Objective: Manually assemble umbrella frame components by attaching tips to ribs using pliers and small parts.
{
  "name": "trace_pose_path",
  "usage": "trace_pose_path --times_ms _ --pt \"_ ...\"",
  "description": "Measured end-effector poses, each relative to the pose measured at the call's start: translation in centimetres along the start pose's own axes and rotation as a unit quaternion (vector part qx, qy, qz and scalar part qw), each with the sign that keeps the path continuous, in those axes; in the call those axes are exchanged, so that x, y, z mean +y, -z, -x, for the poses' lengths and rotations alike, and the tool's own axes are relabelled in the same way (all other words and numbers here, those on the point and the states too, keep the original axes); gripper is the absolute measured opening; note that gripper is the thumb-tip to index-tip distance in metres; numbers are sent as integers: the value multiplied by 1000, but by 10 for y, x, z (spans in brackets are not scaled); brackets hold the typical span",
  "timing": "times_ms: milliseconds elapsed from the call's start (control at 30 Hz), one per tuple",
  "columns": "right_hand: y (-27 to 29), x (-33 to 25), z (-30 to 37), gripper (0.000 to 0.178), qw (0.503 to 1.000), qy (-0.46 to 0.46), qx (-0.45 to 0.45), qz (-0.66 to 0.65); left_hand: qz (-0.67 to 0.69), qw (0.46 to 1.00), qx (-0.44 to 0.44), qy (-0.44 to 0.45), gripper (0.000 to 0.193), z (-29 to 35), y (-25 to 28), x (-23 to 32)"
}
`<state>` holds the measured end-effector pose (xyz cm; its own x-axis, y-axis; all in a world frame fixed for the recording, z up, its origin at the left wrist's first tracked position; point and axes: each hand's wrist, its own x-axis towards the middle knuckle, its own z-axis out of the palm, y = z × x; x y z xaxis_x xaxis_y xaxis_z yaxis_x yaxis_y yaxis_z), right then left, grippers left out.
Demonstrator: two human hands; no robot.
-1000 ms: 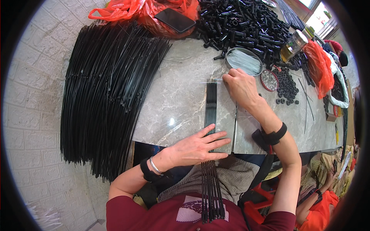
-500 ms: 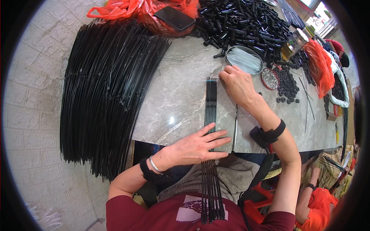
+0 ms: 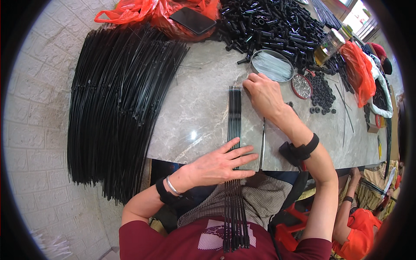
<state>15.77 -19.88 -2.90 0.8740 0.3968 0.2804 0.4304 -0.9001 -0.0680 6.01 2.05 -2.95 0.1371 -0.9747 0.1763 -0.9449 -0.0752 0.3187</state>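
A narrow row of several thin black rods (image 3: 234,115) lies side by side on the grey table, its near ends hanging past the edge over my lap. My left hand (image 3: 213,167) rests flat across these rods, fingers spread. At their far ends my right hand (image 3: 265,96) is closed in a pinch. From its fingertips a thin pale strand (image 3: 224,90) runs crosswise over the rod tips. Just beyond that hand stands a round tin (image 3: 277,81) of similar pale strands. How the strand meets the rods is too small to tell.
A large stack of long black rods (image 3: 115,108) covers the table's left side. Black tubular parts (image 3: 271,28) are heaped at the back, near a dark phone (image 3: 193,21) on a red bag (image 3: 125,11). Black rings (image 3: 321,93) lie right. Another person (image 3: 359,225) sits lower right.
The whole view has shifted very slightly, table things moving a little left in it. Both hands keep nearly the same pose on the rods and strand.
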Motion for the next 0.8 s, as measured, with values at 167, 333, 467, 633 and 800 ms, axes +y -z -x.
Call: trace_pose_path --times_ms 167,333,467,633,800 --pt "-2 -7 0 12 1000 -10 2 27 7 1000 3 2 46 -1 -1 0" --pt "-2 -13 -4 14 1000 3 10 13 -6 1000 10 -5 46 -1 -2 -1" --pt "5 -6 -2 23 992 -23 24 -120 -6 1000 12 -6 46 -1 -2 -1" --pt "23 6 11 28 980 -37 19 -194 -2 1000 11 -2 46 1 -1 1" --pt "19 7 25 27 993 6 6 -119 15 1000 1 2 54 -1 1 1"
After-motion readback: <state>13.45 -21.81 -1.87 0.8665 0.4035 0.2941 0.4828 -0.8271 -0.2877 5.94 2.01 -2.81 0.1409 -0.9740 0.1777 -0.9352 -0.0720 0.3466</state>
